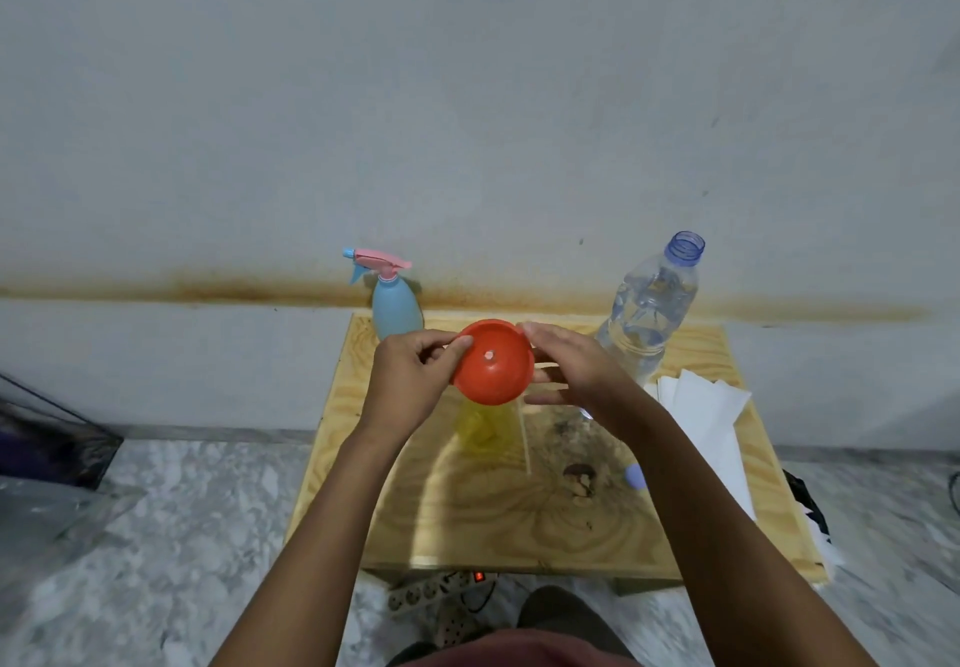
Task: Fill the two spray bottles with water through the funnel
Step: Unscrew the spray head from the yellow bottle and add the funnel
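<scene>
A red funnel sits over the neck of a yellow spray bottle in the middle of the wooden table. My left hand pinches the funnel's left rim. My right hand touches its right rim with the fingers spread. A blue spray bottle with a pink trigger head stands at the back left. An uncapped clear water bottle, partly full, stands at the back right, behind my right hand.
White paper sheets lie along the table's right side. A small blue cap rests near my right forearm. A power strip lies on the floor under the front edge. A dark box is at far left.
</scene>
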A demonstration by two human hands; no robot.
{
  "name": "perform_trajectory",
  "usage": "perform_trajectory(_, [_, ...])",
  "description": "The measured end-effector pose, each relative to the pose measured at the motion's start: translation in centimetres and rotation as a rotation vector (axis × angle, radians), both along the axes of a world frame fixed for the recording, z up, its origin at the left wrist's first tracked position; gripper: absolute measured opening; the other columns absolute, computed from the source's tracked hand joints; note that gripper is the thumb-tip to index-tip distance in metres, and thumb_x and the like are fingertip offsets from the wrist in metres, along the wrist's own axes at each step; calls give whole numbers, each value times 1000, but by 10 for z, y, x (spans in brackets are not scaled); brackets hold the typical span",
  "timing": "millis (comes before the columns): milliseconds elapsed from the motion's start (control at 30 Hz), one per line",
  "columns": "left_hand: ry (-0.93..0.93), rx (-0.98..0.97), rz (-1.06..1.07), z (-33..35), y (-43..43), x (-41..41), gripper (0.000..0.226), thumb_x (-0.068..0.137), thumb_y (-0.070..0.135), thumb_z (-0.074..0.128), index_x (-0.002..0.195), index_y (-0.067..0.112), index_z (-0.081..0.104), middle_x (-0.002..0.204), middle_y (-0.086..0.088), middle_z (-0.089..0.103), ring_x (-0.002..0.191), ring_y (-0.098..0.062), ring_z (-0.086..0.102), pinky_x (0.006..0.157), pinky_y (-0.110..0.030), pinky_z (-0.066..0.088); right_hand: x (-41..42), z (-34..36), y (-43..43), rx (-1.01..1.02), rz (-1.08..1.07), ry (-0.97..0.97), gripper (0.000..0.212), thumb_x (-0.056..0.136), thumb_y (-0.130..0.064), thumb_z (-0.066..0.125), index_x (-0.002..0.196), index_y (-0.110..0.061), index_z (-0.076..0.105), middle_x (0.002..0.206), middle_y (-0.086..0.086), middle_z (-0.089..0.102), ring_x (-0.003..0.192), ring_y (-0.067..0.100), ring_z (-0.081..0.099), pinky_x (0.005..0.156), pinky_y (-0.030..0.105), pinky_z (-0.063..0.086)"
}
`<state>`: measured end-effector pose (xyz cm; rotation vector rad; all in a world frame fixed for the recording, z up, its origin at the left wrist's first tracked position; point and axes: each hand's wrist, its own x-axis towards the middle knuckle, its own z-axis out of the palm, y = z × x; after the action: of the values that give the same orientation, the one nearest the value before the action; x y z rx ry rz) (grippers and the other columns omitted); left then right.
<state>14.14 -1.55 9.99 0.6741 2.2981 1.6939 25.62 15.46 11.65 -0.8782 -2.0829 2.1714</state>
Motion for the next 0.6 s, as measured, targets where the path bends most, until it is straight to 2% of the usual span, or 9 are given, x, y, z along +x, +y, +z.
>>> perform_trajectory(100, [-11,-49,10,-4,1,-1,13,89,26,72,91,16,79,52,13,61,56,-1,59,62,-19,54,7,-6,-3,85,50,64,38,95,-34,63,130,-18,61,110,14,70,101,30,70,81,44,61])
perform_trajectory(200, [-14,-76,18,-7,3,-1,18,89,29,71,93,14,79,59,7,67,60,-10,66,65,-27,58,6,-12,-10,103,6,65,37,96,-28,62,129,-10,61,109,16,70,98,30,71,79,42,62])
perform_trajectory(300, [-11,-101,30,-11,5,-1,20,90,30,70,94,13,79,56,7,65,60,-10,66,67,-29,59,4,-17,-14,91,-21,64,33,97,-27,61,124,-9,64,106,17,71,88,23,73,78,41,62])
perform_trajectory(467, [-39,-150,26,-19,6,-3,20,92,31,67,92,14,78,50,9,60,56,-7,62,60,-23,54,-1,-28,-16,84,-46,30,30,96,-30,61,119,-11,66,95,14,72,78,15,72,77,40,62])
perform_trajectory(533, [-49,-152,25,-22,6,-2,22,94,32,64,91,15,78,59,4,66,63,-13,66,64,-29,56,-3,-31,-17,87,-73,9,32,96,-32,62,119,-10,65,91,13,72,76,15,73,75,38,62])
perform_trajectory(600, [-52,-155,34,-25,7,-1,25,95,32,62,99,14,78,74,5,70,77,-16,68,72,-33,57,-5,-34,-17,84,-107,-10,34,95,-33,62,119,-9,64,89,13,73,73,15,73,71,34,62])
